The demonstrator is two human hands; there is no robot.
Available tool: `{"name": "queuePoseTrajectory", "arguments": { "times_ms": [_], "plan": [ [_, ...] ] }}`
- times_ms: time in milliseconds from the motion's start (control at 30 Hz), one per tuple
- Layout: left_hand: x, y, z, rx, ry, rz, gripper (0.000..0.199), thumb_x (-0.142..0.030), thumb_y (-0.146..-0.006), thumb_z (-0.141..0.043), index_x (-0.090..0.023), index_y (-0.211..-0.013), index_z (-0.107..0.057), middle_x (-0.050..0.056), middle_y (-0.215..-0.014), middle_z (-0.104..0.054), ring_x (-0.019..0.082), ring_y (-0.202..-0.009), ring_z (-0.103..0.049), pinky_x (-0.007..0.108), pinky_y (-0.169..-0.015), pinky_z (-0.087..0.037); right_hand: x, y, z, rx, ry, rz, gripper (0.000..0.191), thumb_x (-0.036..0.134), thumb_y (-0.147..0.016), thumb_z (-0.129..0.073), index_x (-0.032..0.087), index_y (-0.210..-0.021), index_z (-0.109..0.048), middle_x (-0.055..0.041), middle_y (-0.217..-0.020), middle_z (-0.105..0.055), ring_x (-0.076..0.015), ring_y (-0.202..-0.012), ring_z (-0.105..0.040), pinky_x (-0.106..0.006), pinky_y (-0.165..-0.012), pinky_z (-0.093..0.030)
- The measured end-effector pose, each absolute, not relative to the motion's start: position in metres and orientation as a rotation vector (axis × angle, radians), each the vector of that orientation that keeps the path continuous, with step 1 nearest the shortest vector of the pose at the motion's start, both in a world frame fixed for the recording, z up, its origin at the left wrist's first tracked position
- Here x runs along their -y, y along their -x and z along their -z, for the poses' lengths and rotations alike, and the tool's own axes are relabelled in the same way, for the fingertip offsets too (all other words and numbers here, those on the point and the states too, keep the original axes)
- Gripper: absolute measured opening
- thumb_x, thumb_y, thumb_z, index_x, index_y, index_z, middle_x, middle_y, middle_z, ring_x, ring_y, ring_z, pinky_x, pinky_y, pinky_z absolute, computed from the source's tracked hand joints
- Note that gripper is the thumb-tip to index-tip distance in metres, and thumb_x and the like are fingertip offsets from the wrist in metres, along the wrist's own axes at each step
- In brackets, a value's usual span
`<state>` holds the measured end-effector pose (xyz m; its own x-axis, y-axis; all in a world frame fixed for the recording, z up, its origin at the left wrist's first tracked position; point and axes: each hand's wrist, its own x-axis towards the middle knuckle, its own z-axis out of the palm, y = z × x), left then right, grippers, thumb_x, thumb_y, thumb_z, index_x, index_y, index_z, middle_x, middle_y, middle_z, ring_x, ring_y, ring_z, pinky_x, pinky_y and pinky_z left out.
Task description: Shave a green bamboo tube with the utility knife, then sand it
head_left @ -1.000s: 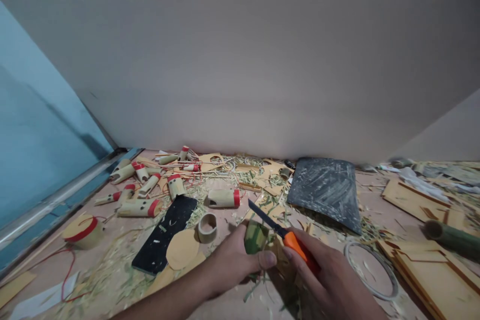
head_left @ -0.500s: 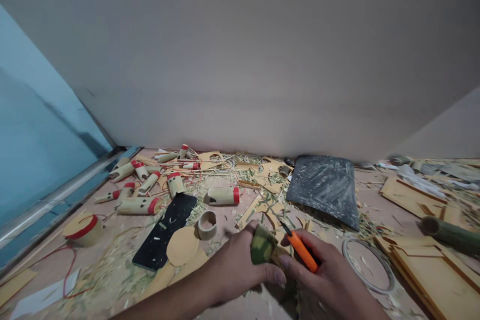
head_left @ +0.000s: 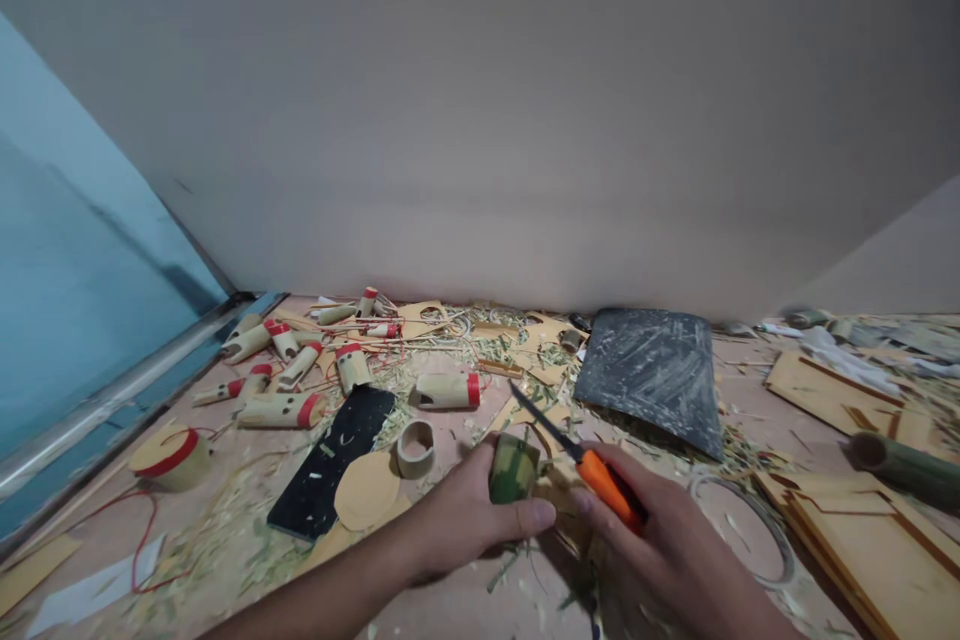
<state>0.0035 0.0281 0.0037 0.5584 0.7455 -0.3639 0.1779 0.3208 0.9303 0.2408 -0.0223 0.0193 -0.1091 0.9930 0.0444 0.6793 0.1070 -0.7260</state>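
My left hand (head_left: 480, 500) is wrapped round a short bamboo piece (head_left: 514, 470), green with paler shaved patches, thumb along its near side. In my right hand (head_left: 637, 510) is a knife (head_left: 609, 490) with an orange handle and a narrow dark blade. The blade points up and left, just beyond the bamboo and apart from it as far as I can see. Below the hands lie green and pale shavings. Left of my left hand stands a pale bamboo ring (head_left: 415, 450), next to a round tan disc (head_left: 367, 491).
Finished-looking bamboo tubes with red bands (head_left: 281, 410) crowd the left. A black slab (head_left: 330, 465) and a dark curved sheet (head_left: 649, 380) lie on the table. At right are a tape roll (head_left: 780, 555), tan boards (head_left: 862, 540) and a green bamboo length (head_left: 907, 470). A pale panel (head_left: 480, 140) rises behind.
The knife's blade has swung out from close to the bamboo, now showing its full length up and left. My left hand has shifted slightly left with the bamboo piece.
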Motion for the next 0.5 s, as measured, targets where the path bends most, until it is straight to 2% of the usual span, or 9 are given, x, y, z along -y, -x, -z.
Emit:
{"name": "queuePoseTrajectory", "arguments": {
  "times_ms": [100, 167, 233, 367, 500],
  "plan": [
    [-0.0307, -0.0026, -0.0036, -0.922, -1.126, -0.437, 0.087, -0.065, -0.066, -0.092, -0.019, -0.129, -0.054, 0.006, -0.103, -0.074, 0.022, -0.092, -0.068, 0.032, -0.082, -0.051, 0.0266, -0.2362, -0.0205, 1.977, 1.606, -0.82, 0.041, 0.056, -0.106, -0.044, 0.024, -0.102, -0.068, -0.0069, -0.097, -0.079, -0.0242, -0.084, -0.072, -0.029, -0.071, -0.052],
    [-0.0324, -0.0027, -0.0031, -0.895, -1.107, -0.477, 0.088, -0.06, -0.062, -0.097, -0.019, -0.127, -0.055, 0.005, -0.101, -0.073, 0.021, -0.09, -0.068, 0.031, -0.08, -0.051, 0.0269, -0.2353, -0.0227, 2.021, 1.615, -0.84, 0.041, 0.056, -0.107, -0.042, 0.024, -0.101, -0.067, -0.0056, -0.094, -0.078, -0.0236, -0.082, -0.071, -0.03, -0.072, -0.05],
    [-0.0334, -0.0035, -0.0024, -0.84, -1.09, -0.54, 0.086, -0.051, -0.057, -0.101, -0.02, -0.123, -0.056, 0.005, -0.104, -0.073, 0.022, -0.094, -0.068, 0.032, -0.082, -0.051, 0.0257, -0.2354, -0.0248, 2.058, 1.639, -0.854, 0.038, 0.056, -0.106, -0.046, 0.024, -0.102, -0.067, -0.0046, -0.093, -0.077, -0.0231, -0.081, -0.069, -0.03, -0.072, -0.048],
    [-0.032, -0.0063, -0.0025, -0.78, -1.093, -0.622, 0.072, -0.039, -0.058, -0.101, -0.021, -0.112, -0.058, 0.003, -0.102, -0.071, 0.023, -0.099, -0.066, 0.032, -0.086, -0.051, 0.0238, -0.235, -0.027, 2.103, 1.604, -0.914, 0.034, 0.052, -0.104, -0.053, 0.024, -0.095, -0.069, -0.0027, -0.087, -0.076, -0.0205, -0.076, -0.067, -0.027, -0.069, -0.046],
    [-0.0266, -0.0091, -0.0061, -0.818, -1.067, -0.615, 0.075, -0.028, -0.053, -0.101, -0.022, -0.113, -0.055, -0.002, -0.096, -0.068, 0.018, -0.089, -0.063, 0.027, -0.076, -0.05, 0.0258, -0.2341, -0.0215, 2.119, 1.485, -0.974, 0.033, 0.053, -0.102, -0.06, 0.024, -0.096, -0.075, -0.0028, -0.085, -0.078, -0.0191, -0.075, -0.068, -0.024, -0.065, -0.047]
  ]
}}
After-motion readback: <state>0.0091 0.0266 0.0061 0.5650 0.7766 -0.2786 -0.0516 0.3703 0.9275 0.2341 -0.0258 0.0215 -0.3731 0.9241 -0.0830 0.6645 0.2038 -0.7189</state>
